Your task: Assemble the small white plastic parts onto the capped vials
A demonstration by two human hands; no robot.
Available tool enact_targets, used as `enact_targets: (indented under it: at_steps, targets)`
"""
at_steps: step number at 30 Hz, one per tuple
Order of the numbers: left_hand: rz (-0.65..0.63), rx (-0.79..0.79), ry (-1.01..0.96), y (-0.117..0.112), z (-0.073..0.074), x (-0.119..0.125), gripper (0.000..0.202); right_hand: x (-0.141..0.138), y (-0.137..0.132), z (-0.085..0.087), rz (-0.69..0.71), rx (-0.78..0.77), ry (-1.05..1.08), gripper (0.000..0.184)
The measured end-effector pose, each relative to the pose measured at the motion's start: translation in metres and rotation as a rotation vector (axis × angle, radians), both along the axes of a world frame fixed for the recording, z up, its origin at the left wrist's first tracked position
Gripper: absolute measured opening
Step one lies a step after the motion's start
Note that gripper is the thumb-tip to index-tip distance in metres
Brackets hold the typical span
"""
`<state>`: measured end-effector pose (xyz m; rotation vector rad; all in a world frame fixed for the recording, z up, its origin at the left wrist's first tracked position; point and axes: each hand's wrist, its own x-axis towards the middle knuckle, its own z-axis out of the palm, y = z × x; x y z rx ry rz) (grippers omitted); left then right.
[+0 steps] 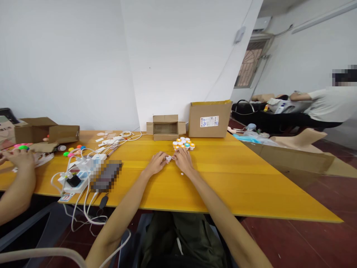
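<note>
My left hand (156,163) and my right hand (182,160) meet over the yellow table (228,186), fingers pinched together on a small white object (169,159) held between them. Just beyond my right hand stands a cluster of several small white jars (183,143) with orange and blue lids. A tiny white piece (182,173) lies on the table close to my right wrist.
An open small cardboard box (166,127) and a larger closed box (209,119) stand at the wall. A power strip with white cables (79,175) lies left. Another person's hand (19,158) works at far left near colourful lids. A person sits at right.
</note>
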<state>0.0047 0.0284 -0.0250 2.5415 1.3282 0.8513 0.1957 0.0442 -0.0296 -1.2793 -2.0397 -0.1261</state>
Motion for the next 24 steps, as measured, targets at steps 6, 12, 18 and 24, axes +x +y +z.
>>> enact_targets:
  at_steps: [6, 12, 18, 24]
  targets:
    - [0.008, -0.010, -0.025, 0.001, -0.001, -0.002, 0.023, -0.009, 0.006, -0.009, -0.053, -0.054, 0.040, 0.017]
    - [0.051, 0.010, -0.016, 0.001, -0.002, -0.001, 0.027, 0.021, -0.004, -0.010, 0.010, 0.019, 0.123, 0.015]
    - [0.049, -0.018, 0.032, -0.002, 0.001, 0.000, 0.023, 0.051, -0.011, -0.012, -0.020, -0.032, 0.223, 0.018]
    - [0.113, -0.019, 0.040, -0.004, 0.005, 0.001, 0.021, 0.047, -0.015, -0.012, -0.023, -0.128, 0.238, 0.018]
